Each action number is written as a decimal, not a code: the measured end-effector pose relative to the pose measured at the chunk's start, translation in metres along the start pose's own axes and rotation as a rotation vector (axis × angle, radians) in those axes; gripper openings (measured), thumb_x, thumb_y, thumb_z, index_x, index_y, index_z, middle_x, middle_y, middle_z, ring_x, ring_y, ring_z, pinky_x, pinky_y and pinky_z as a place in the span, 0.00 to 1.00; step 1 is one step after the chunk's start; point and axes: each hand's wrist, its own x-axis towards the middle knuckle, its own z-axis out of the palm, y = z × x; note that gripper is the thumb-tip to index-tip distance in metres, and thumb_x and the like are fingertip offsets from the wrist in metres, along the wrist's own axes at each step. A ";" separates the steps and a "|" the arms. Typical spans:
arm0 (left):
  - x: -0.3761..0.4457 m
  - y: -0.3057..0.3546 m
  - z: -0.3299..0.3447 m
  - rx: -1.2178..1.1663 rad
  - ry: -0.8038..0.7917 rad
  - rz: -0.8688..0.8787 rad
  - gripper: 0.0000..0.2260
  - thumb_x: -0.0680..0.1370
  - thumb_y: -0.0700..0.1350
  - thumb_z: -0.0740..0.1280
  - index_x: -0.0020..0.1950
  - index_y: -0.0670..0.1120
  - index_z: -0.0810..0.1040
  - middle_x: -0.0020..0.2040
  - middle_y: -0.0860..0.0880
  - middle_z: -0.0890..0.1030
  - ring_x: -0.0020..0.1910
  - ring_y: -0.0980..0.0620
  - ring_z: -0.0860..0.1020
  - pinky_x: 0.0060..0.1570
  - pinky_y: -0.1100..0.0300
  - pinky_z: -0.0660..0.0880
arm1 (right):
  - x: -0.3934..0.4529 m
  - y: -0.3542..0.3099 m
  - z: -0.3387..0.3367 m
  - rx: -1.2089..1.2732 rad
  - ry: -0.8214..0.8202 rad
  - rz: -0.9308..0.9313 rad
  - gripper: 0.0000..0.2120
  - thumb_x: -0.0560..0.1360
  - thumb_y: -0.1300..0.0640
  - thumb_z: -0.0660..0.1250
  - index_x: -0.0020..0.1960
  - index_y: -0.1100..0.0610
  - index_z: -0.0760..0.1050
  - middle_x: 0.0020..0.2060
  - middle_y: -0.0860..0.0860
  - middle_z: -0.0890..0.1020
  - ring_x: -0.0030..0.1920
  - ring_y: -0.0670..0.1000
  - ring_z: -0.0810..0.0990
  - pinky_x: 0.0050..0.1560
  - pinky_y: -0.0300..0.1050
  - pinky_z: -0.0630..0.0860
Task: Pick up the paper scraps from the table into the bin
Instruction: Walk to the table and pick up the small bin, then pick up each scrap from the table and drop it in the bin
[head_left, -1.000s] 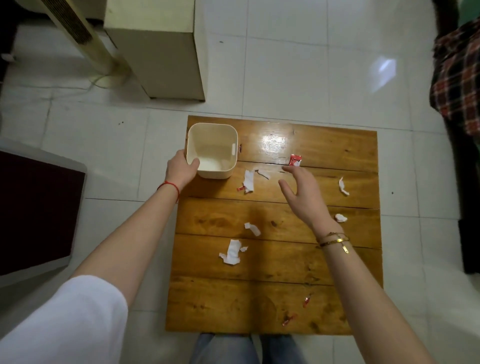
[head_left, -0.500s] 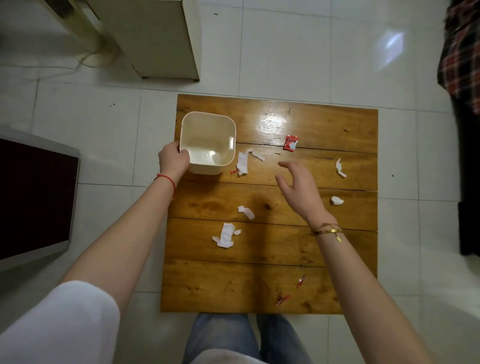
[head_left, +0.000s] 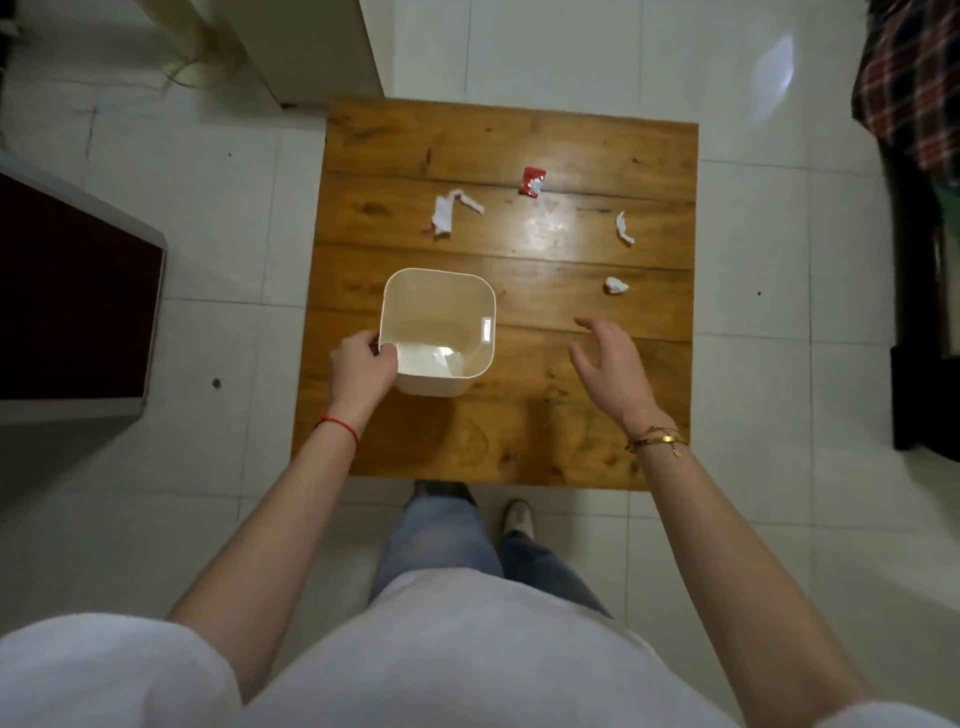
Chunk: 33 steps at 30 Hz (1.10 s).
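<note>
A cream square bin (head_left: 470, 291) stands on the wooden table (head_left: 519, 140), left of its middle. My left hand (head_left: 361, 366) grips the bin's near left corner. Apart from the bin, my right hand (head_left: 608, 364) hovers over the table with fingers spread and nothing in it. Beyond the bin lie torn white scraps (head_left: 444, 213). A red wrapper (head_left: 532, 182) lies farther back. At the right are a curled white scrap (head_left: 623, 228) and a small white wad (head_left: 615, 286). The bin hides the scraps that lay mid-table.
White tiled floor surrounds the table. A dark-topped cabinet (head_left: 67, 301) stands at the left and a cream box (head_left: 311, 47) at the back left. Plaid fabric (head_left: 914, 83) hangs at the far right. My legs and shoes (head_left: 517, 517) are at the table's near edge.
My left hand has pulled the bin from the far left corner toward me, to the table's middle left. My right hand has drawn back toward the near right. The camera now looks more steeply down.
</note>
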 end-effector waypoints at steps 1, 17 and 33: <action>-0.023 -0.006 0.009 -0.001 -0.010 0.003 0.11 0.77 0.44 0.61 0.51 0.43 0.81 0.45 0.45 0.81 0.44 0.47 0.78 0.35 0.63 0.71 | -0.016 0.013 0.001 -0.006 -0.001 -0.007 0.19 0.78 0.55 0.62 0.68 0.59 0.69 0.64 0.55 0.75 0.66 0.54 0.70 0.68 0.48 0.66; -0.218 -0.108 0.137 0.027 -0.055 -0.085 0.13 0.74 0.41 0.60 0.54 0.44 0.80 0.48 0.43 0.83 0.44 0.45 0.78 0.43 0.59 0.71 | -0.116 0.103 0.059 -0.153 -0.170 -0.127 0.20 0.79 0.55 0.60 0.69 0.60 0.67 0.65 0.58 0.72 0.66 0.57 0.70 0.67 0.51 0.66; -0.190 -0.210 0.232 -0.045 -0.144 -0.317 0.13 0.73 0.39 0.62 0.54 0.42 0.81 0.40 0.45 0.82 0.44 0.43 0.80 0.42 0.60 0.70 | -0.079 0.130 0.163 -0.157 -0.234 -0.180 0.26 0.80 0.54 0.57 0.76 0.58 0.57 0.75 0.57 0.59 0.75 0.58 0.57 0.74 0.54 0.55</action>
